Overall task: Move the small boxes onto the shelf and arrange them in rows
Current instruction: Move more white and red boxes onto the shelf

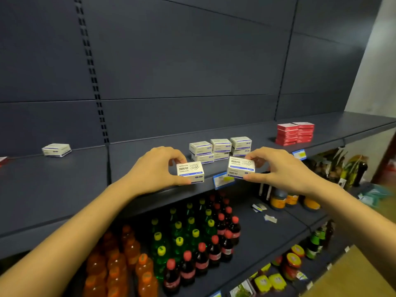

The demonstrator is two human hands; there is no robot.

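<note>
One white box lies alone far left on the dark shelf, near the back panel. To its right, the left hand has its grip clamped on a white box, thumb under the front face and fingers over the top, right at the shelf's front edge. Behind and between the hands stands a stack of white boxes, three across and two high, on the shelf. The right hand has its grip clamped on what looks like two boxes, one atop the other, just above the front edge beside a blue price tag. Farther right on the shelf sit red boxes, piled in two columns. Below, bottles with orange, yellow and red caps fill the lower shelf.
</note>
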